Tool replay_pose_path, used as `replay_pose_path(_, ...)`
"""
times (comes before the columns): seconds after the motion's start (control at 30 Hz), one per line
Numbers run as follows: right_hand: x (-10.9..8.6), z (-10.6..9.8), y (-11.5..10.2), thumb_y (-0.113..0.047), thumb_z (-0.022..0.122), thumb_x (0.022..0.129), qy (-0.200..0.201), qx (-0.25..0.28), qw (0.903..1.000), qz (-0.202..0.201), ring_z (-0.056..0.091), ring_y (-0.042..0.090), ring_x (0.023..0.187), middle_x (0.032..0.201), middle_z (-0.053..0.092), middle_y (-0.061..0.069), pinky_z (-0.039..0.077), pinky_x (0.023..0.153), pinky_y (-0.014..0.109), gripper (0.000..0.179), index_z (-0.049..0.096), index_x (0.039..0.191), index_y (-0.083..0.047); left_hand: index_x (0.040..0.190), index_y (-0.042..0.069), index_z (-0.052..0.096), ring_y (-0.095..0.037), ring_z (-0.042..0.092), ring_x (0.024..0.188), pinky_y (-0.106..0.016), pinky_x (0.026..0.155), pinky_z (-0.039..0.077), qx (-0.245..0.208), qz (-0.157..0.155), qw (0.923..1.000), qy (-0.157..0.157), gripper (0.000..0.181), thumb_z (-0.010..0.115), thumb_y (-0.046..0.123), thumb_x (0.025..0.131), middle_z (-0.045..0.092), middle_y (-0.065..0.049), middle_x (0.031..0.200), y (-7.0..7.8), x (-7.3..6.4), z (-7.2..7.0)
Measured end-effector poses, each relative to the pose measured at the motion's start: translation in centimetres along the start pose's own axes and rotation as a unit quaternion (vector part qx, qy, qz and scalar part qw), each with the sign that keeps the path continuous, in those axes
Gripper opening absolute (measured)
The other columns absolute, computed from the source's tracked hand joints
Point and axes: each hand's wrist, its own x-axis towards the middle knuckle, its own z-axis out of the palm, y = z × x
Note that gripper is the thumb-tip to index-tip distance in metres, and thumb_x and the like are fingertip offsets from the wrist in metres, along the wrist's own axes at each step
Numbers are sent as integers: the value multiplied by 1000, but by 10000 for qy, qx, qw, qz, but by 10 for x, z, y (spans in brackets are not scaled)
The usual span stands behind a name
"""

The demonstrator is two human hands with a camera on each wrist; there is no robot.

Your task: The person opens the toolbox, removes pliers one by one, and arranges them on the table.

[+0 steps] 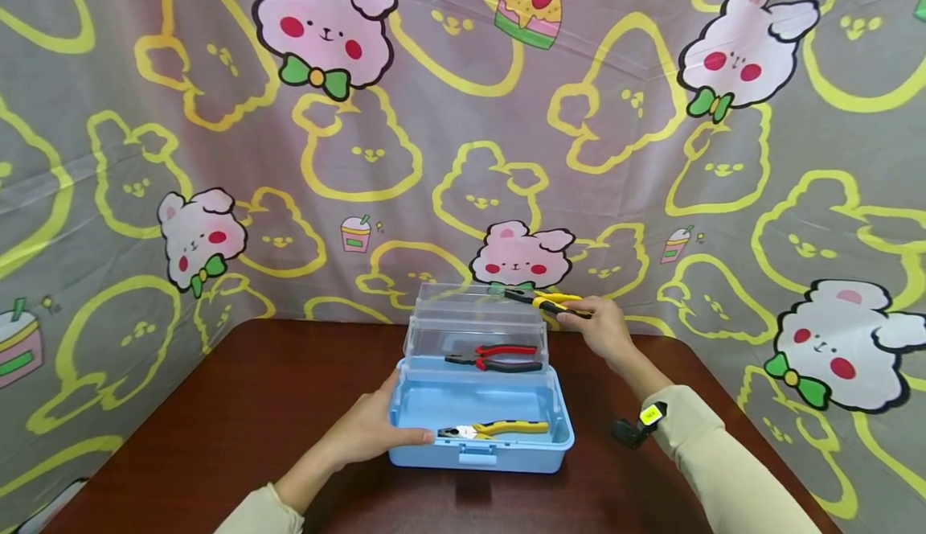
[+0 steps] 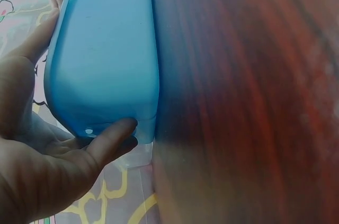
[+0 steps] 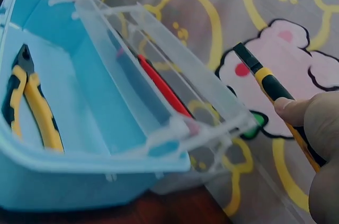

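Note:
A light blue toolbox [image 1: 427, 457] stands open on the table, its clear upper trays [image 1: 432, 329] raised behind the base. My left hand [image 1: 367, 429] grips the box's left end; the left wrist view shows thumb and fingers spread around the blue wall [image 2: 106, 60]. Over the topmost clear tray, my right hand [image 1: 609, 333] holds pliers [image 1: 544, 302] with yellow-and-black handles, jaws pointing left. The right wrist view shows these pliers [image 3: 271, 85] apart from the tray. Pliers with red-and-black handles [image 1: 510, 350] lie in a lower clear tray. Yellow-and-black-handled pliers [image 1: 512, 428] rest in the base.
The dark reddish-brown table [image 1: 239, 421] extends on both sides of the box. Behind and beside it hangs a grey curtain [image 1: 463, 116] with cartoon rabbits. A small black device with a yellow label [image 1: 650, 415] is strapped at the right wrist. A latch [image 1: 477, 458] sits at the box's front.

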Motion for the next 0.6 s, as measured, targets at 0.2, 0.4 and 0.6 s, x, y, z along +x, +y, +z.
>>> replay_pose_path(0.2,-7,-12,20,-14,80,93,161,-265,9995,-39,58,38,107,118,66,23,47,86,46,33,75,119,5,164,4,20,-25,63,110,-50,91,53,20,-7,10000,25,122,92,47,75,58,-19,141,-1,1,0)
replay_pose_path(0.4,-13,-21,43,-15,80,94,382,-608,9974,61,58,40,105,117,67,23,47,83,48,34,75,121,4,164,5,20,-25,64,110,-50,90,54,39,22,10000,26,122,92,47,75,58,-19,141,-2,1,0)
replay_pose_path(0.6,-19,-31,63,-15,79,94,515,-719,9960,140,60,41,106,118,66,26,48,85,51,35,73,123,4,164,5,20,-24,65,109,-49,90,54,25,62,10000,11,121,92,46,76,59,-19,140,-2,1,1)
